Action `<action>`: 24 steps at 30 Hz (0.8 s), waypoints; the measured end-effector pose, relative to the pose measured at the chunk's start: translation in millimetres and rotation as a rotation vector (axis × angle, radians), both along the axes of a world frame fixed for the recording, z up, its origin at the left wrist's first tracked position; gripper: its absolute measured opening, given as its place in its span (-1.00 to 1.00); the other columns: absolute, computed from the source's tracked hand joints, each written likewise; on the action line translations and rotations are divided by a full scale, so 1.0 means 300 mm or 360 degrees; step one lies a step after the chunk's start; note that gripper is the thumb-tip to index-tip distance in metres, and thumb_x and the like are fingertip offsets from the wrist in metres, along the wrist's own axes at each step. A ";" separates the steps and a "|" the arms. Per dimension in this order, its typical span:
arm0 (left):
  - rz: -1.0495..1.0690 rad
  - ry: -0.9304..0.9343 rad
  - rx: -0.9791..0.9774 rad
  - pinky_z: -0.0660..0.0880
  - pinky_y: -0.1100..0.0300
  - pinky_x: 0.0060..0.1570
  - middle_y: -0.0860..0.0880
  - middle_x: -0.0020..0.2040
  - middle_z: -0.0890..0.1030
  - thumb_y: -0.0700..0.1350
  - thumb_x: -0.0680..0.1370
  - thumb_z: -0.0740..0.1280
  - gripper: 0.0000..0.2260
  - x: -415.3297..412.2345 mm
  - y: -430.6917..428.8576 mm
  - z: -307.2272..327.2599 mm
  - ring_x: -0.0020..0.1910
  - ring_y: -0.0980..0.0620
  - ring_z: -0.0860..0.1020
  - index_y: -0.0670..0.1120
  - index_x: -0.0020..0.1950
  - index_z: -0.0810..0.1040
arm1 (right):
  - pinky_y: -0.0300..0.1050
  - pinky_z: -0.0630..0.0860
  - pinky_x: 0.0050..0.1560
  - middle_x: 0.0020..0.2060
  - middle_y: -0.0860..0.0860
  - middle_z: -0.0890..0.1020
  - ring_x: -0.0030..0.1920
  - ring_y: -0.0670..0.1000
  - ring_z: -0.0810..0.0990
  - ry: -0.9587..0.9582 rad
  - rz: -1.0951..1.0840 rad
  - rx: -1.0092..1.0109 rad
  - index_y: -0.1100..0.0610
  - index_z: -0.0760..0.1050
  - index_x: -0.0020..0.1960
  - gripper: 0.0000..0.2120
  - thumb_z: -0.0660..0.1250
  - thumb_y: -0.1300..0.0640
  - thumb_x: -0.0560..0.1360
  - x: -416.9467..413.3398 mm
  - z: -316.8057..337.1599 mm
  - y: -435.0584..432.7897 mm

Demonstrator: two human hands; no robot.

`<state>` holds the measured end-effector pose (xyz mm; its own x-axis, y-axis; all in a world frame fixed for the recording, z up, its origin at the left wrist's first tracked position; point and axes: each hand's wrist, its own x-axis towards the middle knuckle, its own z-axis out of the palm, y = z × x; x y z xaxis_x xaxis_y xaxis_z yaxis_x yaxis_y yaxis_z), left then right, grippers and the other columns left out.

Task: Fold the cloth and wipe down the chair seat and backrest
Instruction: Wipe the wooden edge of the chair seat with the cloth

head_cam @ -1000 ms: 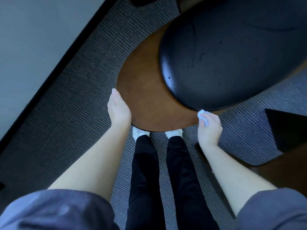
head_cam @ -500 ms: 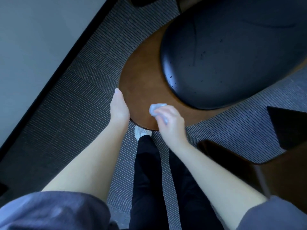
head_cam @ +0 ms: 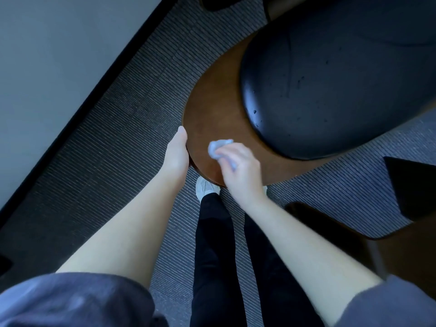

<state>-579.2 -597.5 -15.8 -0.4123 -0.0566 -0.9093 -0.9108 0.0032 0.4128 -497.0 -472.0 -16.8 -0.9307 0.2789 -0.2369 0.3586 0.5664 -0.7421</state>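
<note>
On the wooden rim (head_cam: 212,109): the cloth (head_cam: 219,147) is pressed onto the brown wood of the chair, close to the rim's edge at 6 o'clock and apart from the black cushion (head_cam: 330,90), which lies at 1 o'clock of it.
Hands: the right hand (head_cam: 241,167) is curled round the cloth, with a pale blue wad left showing beyond the knuckles at 10 o'clock. The left hand (head_cam: 176,153) is laid with straight fingers along the rim's outer edge, at 9 o'clock of the cloth, and nothing is held in it.
Step in hand: wiping is judged to be under way on the wooden surround, with the chair apparently steadied by the left hand. Folding is taken as done, though the cloth looks bunched rather than flat.
Cloth axis: the visible wad is slightly longer than wide and runs roughly from 8 to 2 o'clock, its free end pointing towards the cushion. How the rest lies inside the palm cannot be told.
Cushion axis: its length is stretched towards 1 to 2 o'clock and is cut off by the frame. Small specks are seen on its near end.
Next move: a stroke towards 1 o'clock is judged to be called for, with pressure kept on the cloth so that the specked cushion is covered.
Floor: striped carpet (head_cam: 132,128) is spread around the chair, and a white shoe (head_cam: 206,186) is seen below the rim.
</note>
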 end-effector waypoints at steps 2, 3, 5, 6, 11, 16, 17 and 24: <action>-0.0046 0.0034 0.0029 0.48 -0.03 0.27 0.06 0.03 0.71 0.16 0.66 0.06 -0.61 -0.003 -0.011 0.005 0.12 -0.01 0.63 0.05 0.03 0.65 | -0.16 0.44 0.07 -0.02 0.03 0.65 -0.01 0.14 0.58 -0.0159 -0.0179 0.0181 0.12 0.65 -0.03 -0.78 0.32 0.35 0.44 -0.013 -0.069 0.095; -0.0083 0.0031 0.0049 0.49 -0.05 0.27 0.06 0.02 0.71 0.14 0.66 0.06 -0.62 -0.007 -0.014 0.010 0.12 -0.04 0.64 0.06 0.00 0.65 | -0.17 0.44 0.06 -0.01 0.03 0.65 0.00 0.14 0.57 -0.0245 -0.0267 0.0241 0.12 0.65 -0.02 -0.77 0.30 0.34 0.46 -0.014 -0.095 0.129; -0.0120 0.0053 0.0069 0.49 -0.07 0.27 0.03 0.02 0.70 0.10 0.66 0.07 -0.63 -0.007 -0.022 0.009 0.16 -0.09 0.62 0.04 -0.04 0.64 | -0.20 0.43 0.06 -0.02 0.02 0.65 -0.02 0.14 0.57 -0.0283 -0.0320 0.0300 0.13 0.65 -0.03 -0.76 0.29 0.38 0.45 -0.019 -0.098 0.127; -0.0116 0.0058 0.0093 0.49 -0.07 0.27 0.01 0.02 0.69 0.07 0.66 0.07 -0.64 -0.010 -0.019 0.009 0.17 -0.11 0.61 0.03 -0.05 0.64 | -0.27 0.41 0.06 -0.03 0.03 0.66 -0.04 0.13 0.57 -0.0221 -0.0285 0.0292 0.15 0.66 -0.05 -0.76 0.31 0.40 0.43 -0.026 -0.078 0.097; 0.0030 0.0120 0.0320 0.53 0.14 -0.05 0.04 -0.20 0.62 -0.12 0.63 0.17 -0.73 -0.026 -0.041 -0.005 -0.18 0.06 0.59 -0.04 -0.21 0.58 | -0.30 0.42 0.11 -0.01 -0.04 0.66 0.00 0.03 0.56 0.0087 0.0210 -0.0093 0.14 0.66 -0.03 -0.81 0.36 0.36 0.46 -0.034 0.046 -0.058; 0.0056 0.0205 0.0436 0.55 0.07 0.03 -0.08 0.12 0.66 -0.13 0.59 0.24 -0.72 -0.061 -0.051 -0.023 0.06 -0.06 0.61 -0.10 0.26 0.59 | -0.36 0.33 0.05 0.00 0.01 0.66 -0.02 0.09 0.57 -0.0099 -0.0029 0.0213 0.14 0.66 -0.01 -0.80 0.34 0.34 0.46 -0.133 -0.093 0.073; 0.0094 0.0186 0.0445 0.57 0.06 0.10 -0.08 0.20 0.64 -0.15 0.60 0.24 -0.70 -0.070 -0.046 -0.022 0.13 -0.06 0.61 -0.07 0.30 0.58 | -0.39 0.30 0.03 0.01 0.03 0.66 -0.02 0.13 0.58 -0.0179 -0.0128 0.0249 0.15 0.66 0.00 -0.79 0.31 0.34 0.47 -0.157 -0.119 0.088; 0.0285 0.0101 0.0446 0.59 0.09 0.05 -0.10 0.17 0.66 -0.17 0.66 0.13 -0.67 -0.131 -0.027 -0.056 0.08 0.00 0.65 -0.07 0.39 0.49 | -0.21 0.46 0.10 -0.01 0.00 0.67 -0.01 0.08 0.58 0.0102 0.0178 0.0005 0.15 0.66 -0.03 -0.80 0.34 0.34 0.44 -0.197 -0.021 -0.087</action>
<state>-618.6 -605.6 -32.7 -0.4744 0.1156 -0.8727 -0.8593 -0.2762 0.4306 -556.0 -498.0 -23.0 -0.9691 0.1731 -0.1755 0.2452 0.6023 -0.7597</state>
